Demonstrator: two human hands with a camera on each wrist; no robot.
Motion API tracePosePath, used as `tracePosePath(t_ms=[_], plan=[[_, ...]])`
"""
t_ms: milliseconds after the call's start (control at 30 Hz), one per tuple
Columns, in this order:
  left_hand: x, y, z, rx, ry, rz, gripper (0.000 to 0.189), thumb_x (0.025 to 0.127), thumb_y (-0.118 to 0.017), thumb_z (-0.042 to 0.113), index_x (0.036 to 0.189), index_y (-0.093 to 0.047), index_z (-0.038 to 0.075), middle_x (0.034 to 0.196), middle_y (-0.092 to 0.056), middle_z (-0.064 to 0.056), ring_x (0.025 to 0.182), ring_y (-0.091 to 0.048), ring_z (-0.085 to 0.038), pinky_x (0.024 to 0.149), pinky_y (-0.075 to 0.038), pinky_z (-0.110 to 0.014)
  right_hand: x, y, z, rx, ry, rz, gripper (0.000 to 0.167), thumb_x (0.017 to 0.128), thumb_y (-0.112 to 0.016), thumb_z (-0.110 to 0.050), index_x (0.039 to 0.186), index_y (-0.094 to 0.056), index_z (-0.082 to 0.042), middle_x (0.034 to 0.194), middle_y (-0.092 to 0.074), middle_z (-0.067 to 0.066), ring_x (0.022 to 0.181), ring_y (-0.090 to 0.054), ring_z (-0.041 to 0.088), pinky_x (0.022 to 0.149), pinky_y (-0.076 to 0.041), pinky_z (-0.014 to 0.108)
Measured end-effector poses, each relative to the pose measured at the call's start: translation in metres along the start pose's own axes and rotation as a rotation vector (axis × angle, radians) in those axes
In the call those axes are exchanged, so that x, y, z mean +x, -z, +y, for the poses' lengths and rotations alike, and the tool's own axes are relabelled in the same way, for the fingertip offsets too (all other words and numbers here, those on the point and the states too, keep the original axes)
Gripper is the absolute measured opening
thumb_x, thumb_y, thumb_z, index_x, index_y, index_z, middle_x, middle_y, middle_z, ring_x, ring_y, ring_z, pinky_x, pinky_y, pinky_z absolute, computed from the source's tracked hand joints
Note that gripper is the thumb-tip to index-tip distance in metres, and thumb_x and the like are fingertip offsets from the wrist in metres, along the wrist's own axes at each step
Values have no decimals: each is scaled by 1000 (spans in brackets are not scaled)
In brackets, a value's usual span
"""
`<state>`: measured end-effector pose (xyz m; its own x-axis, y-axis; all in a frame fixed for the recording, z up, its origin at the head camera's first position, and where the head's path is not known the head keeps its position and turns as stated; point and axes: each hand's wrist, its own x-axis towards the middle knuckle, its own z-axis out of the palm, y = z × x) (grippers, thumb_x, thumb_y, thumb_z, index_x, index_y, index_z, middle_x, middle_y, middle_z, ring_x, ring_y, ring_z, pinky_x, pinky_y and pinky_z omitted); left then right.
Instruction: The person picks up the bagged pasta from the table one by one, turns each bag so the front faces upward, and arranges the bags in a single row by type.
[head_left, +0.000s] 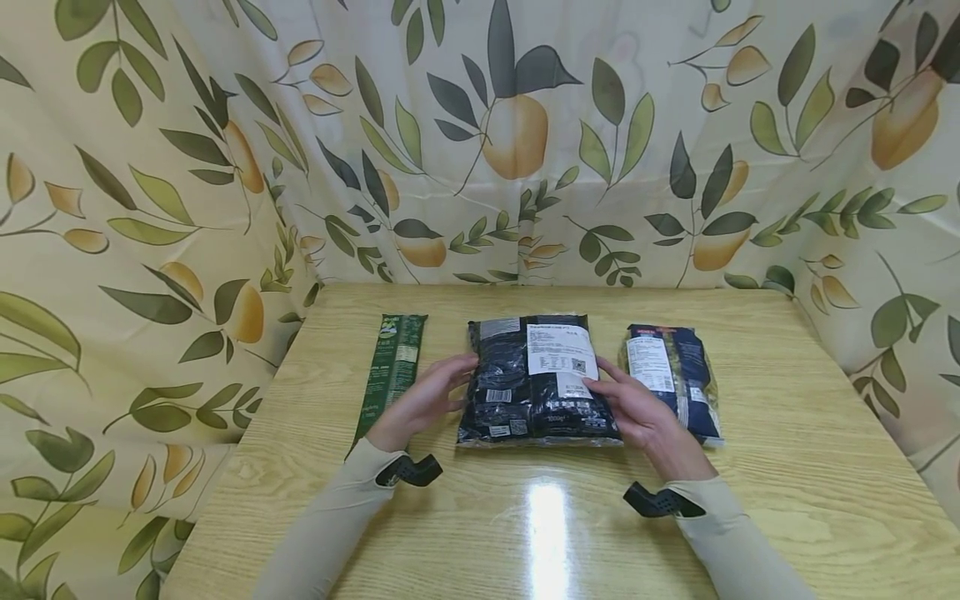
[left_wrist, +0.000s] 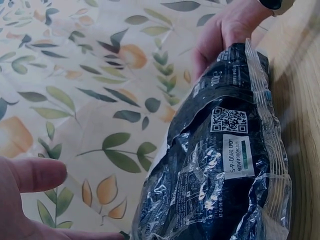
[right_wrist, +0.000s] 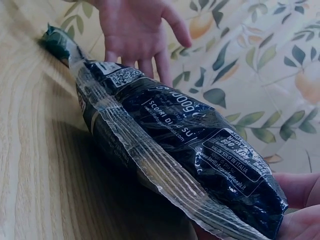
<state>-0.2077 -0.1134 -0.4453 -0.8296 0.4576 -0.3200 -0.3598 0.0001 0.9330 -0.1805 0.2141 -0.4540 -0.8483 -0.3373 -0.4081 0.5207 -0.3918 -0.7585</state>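
Glossy black plastic covers the large bag (head_left: 501, 367) at the middle of the worktop (head_left: 465, 525), about midway between its left and right edges and nearer the far edge than the person's sleeves. A white label (head_left: 551, 343) takes up much of the bag's upper right part, and "1000g" is printed below it. At the bag's right side, the right hand (head_left: 643, 408) grips it, thumb on the upper face and fingers curled underneath. At the opposite side, the left hand (head_left: 429, 393) has its thumb and fingers spread wide and fairly straight; its fingertips come up to the bag, partly hidden behind it in the right wrist view, so I cannot tell whether they touch. Whether the whole bag rests on the wood is also unclear, though a dark shadow lies beneath it. Toward the worktop's left edge, a long, narrow green packet (head_left: 388, 367) lies aslant, its near end partly behind the left wrist. Toward the right edge, just beyond the right hand, a smaller blue bag (head_left: 691, 367) lies with its white label facing up. Beyond the far edge hangs a cream curtain (head_left: 480, 212) printed with leaves and orange fruit.
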Motion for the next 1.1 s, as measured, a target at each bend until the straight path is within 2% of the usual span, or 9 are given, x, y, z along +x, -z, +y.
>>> tracePosePath(t_ms=[200,400,600,733,767,900,1100], plan=[[4,-4,-1,-6,-2,-12,64,109,-40,28,164,-20,2,174,-10,-16,162,-4,-41,126,-12,-69,-3,2,-2,-1,20,-3,88,106,-50,-1,167,8,-27,114,-68,-2,103,-73,12,87,-62,31],[6,-9,-1,-3,-4,-17,65,108,-41,29,164,-20,1,175,-11,-15,162,-4,-41,126,-12,-69,-5,5,-3,-52,68,9,87,107,-49,-1,167,10,-24,114,-67,-6,102,-72,9,86,-61,26],[8,-13,-2,2,-7,-31,65,109,-41,30,163,-20,1,174,-11,-16,161,-5,-42,126,-13,-69,-8,5,-5,-64,85,33,88,106,-52,-1,167,7,-23,115,-66,-7,101,-71,7,86,-60,24],[9,-13,-3,1,-8,-42,65,109,-41,31,163,-20,1,174,-11,-16,161,-6,-42,126,-12,-69,-10,4,-7,-83,88,60,89,105,-54,-2,168,5,-23,125,-58,-4,102,-71,6,87,-60,23],[10,-14,-3,-4,-4,-43,66,109,-41,31,164,-19,1,174,-11,-16,162,-6,-41,127,-12,-68,-10,4,-8,-109,97,70,88,105,-54,-2,168,4,-22,129,-54,-3,101,-69,3,84,-59,19],[11,-15,-3,-24,-7,-48,64,110,-39,31,163,-20,1,175,-10,-16,161,-6,-42,128,-11,-66,-12,4,-10,-179,120,94,87,105,-55,-3,168,2,-22,143,-43,3,102,-68,0,85,-58,17],[13,-17,-3,-41,-11,-57,61,110,-37,28,162,-22,0,174,-11,-17,161,-7,-41,130,-10,-60,-16,3,-13,-202,127,99,88,104,-57,-4,168,2,-23,145,-43,4,105,-68,1,89,-58,20]])
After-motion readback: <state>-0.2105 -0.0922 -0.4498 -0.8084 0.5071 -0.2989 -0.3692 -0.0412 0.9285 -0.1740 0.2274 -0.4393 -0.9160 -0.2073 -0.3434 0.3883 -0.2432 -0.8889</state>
